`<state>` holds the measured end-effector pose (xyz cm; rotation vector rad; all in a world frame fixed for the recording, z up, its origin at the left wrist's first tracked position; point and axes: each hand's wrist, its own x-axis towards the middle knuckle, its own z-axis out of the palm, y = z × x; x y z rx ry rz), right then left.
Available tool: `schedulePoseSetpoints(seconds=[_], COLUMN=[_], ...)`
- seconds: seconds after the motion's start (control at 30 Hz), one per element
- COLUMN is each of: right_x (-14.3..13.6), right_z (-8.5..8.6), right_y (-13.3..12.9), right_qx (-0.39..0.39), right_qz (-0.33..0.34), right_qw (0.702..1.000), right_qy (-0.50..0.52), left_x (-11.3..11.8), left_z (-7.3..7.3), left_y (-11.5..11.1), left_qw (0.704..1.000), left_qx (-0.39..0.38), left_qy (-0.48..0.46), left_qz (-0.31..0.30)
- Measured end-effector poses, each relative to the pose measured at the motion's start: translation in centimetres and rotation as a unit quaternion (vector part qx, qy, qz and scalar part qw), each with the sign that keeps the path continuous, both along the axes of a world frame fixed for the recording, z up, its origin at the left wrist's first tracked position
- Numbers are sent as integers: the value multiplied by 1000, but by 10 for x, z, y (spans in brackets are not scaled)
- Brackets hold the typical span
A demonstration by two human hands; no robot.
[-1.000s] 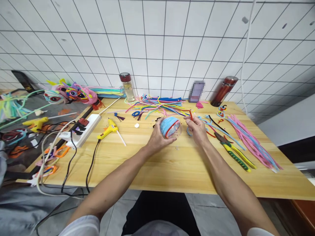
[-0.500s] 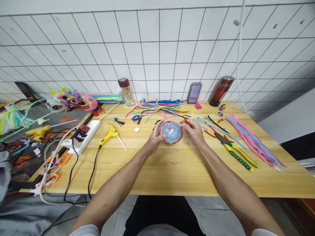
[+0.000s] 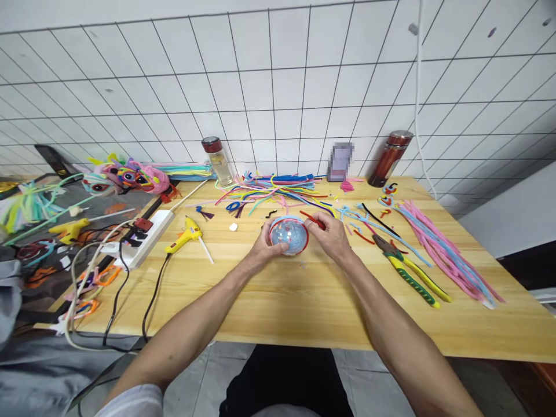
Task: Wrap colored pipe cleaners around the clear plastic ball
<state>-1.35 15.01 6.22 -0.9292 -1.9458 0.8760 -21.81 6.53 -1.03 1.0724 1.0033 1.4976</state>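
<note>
My left hand (image 3: 266,246) is closed around the left side of a clear, round plastic ball (image 3: 287,234), thumb across its front. The ball is blue inside, with a red fuzzy band along its edge. Just to the right, my right hand (image 3: 334,236) pinches a red pipe cleaner (image 3: 311,219), its end pointing left towards the ball's upper right edge. Whether that piece joins the red band I cannot tell. Right of this hand lie pliers (image 3: 410,269) with green and yellow handles, beside short red and black pipe cleaner pieces.
A yellow glue gun (image 3: 185,234) and a white power strip (image 3: 147,240) with cables lie to the left. Loose pipe cleaners (image 3: 273,188) spread at the back, between a glass bottle (image 3: 218,162) and a red flask (image 3: 390,159). Pink and blue pipe cleaners (image 3: 447,249) lie right.
The ball and my left hand have moved slightly left, and a gap has opened between the ball and my right fingers. The pinched red pipe cleaner now points left. The view has shifted a little.
</note>
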Motion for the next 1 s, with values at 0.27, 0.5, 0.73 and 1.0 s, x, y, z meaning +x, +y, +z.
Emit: schedulePoseSetpoints(seconds=[0.27,0.5,0.73,1.0], right_x=[2,5,3,-14], right_z=[-3,4,25,36], right_y=[3,3,13,23], right_qx=[2,3,87,185], right_qz=[3,16,-38,-52], right_qw=[1000,998,983,945], right_qy=[-25,-68,-156,-265], left_x=[4,8,1,-6], left_z=[5,13,10,5], left_y=[-2,-2,5,12], left_qw=[999,998,997,989], left_qx=[8,0,-13,-30], left_qy=[34,59,-7,7], left_qz=[-9,-25,70,144])
